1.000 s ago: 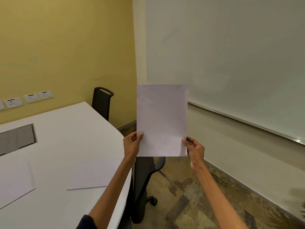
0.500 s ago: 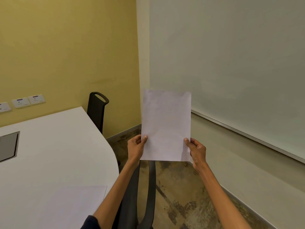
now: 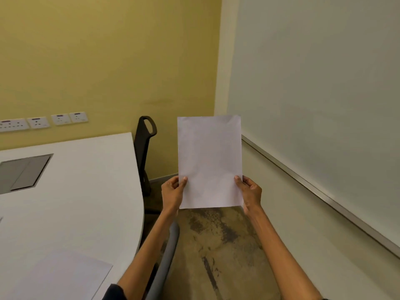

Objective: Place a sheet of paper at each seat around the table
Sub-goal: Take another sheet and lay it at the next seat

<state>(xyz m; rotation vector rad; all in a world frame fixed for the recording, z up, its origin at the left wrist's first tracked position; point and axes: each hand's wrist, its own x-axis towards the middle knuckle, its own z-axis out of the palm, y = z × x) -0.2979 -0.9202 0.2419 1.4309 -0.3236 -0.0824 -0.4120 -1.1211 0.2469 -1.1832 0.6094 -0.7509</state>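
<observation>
1. Since a second ago, the bench (image 3: 71, 191) has slid back toward the middle of my view, and its grey hatch (image 3: 23, 172) shows again at the left.
2. Both my hands have kept the sheet of paper (image 3: 209, 162) upright in front of me, above the floor (image 3: 218, 245) and clear of the bench.
3. My left hand (image 3: 173, 192) pinches its lower left edge, thumb on the front.
4. My right hand (image 3: 250, 192) pinches its lower right edge the same way, so each grip is clamped on the sheet.
5. Another sheet (image 3: 65, 278) lies flat on the bench near its front edge.
6. One black chair (image 3: 145, 148) stands at the far rounded end of the bench.
7. A grey chair back (image 3: 166, 258) sits just below my left forearm.
</observation>
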